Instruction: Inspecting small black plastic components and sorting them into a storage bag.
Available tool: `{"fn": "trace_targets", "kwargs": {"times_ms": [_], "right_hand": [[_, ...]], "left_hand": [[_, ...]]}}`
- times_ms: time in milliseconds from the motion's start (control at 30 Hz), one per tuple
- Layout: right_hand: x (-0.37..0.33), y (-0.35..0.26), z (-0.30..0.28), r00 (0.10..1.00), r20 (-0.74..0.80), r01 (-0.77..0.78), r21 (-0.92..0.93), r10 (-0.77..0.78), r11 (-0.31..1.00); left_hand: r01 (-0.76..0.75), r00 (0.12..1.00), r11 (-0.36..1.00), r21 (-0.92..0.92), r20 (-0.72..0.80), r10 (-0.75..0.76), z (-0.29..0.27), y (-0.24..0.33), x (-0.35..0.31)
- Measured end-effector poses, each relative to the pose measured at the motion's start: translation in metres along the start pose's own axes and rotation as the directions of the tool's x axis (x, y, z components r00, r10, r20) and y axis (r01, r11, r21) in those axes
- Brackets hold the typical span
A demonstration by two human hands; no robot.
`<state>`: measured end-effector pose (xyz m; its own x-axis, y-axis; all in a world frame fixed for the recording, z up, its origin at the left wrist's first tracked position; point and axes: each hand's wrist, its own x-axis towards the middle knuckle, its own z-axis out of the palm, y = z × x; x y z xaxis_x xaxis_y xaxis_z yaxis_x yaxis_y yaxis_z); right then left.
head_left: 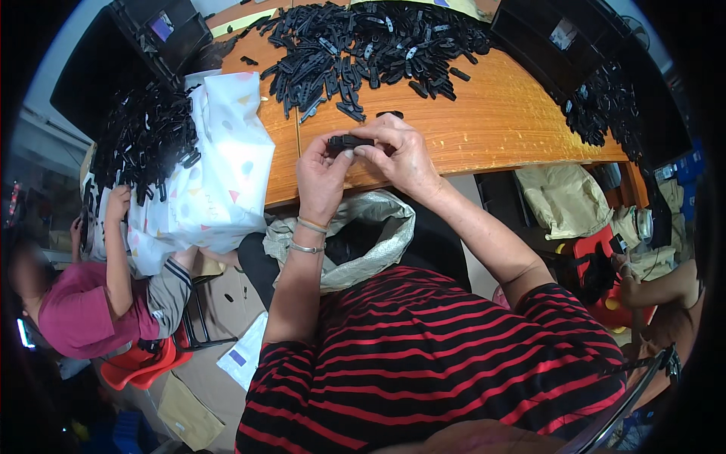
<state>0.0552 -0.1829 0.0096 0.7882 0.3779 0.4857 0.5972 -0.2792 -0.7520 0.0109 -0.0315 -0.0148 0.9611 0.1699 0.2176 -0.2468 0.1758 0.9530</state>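
Between both hands, over the near edge of the wooden table, is a small, long black plastic part [352,141]. My left hand [321,178] pinches its left end, and the fingers of my right hand [404,157] close on its right end. Its exact kind is too small to make out. Just beyond my right fingers another black part [390,114] lies on the table, partly hidden. A big heap of similar black plastic parts [355,53] spreads over the far side. Below my hands an open woven sack [393,234] sits at my lap, with dark contents in it.
The wooden table [484,113] curves around in front. Black crates [560,45] stand at its far right, beside more black parts [605,106]. On the left, a person in a dark pink shirt [83,310] reaches to a pile on a patterned white sheet [234,151]. Another person's arm [658,284] shows at right.
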Motion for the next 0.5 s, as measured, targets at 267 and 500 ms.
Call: {"fn": "trace_targets", "kwargs": {"times_ms": [267, 500], "right_hand": [[0.001, -0.002, -0.003, 0.999, 0.037, -0.015, 0.03, 0.014, 0.999], [0.007, -0.004, -0.006, 0.976, 0.103, -0.203, 0.124, 0.191, 0.971]], "left_hand": [[-0.048, 0.998, 0.999, -0.015, 0.037, 0.049, 0.012, 0.017, -0.012], [-0.149, 0.987, 0.965, 0.214, -0.031, 0.159, 0.018, 0.026, -0.016]]}}
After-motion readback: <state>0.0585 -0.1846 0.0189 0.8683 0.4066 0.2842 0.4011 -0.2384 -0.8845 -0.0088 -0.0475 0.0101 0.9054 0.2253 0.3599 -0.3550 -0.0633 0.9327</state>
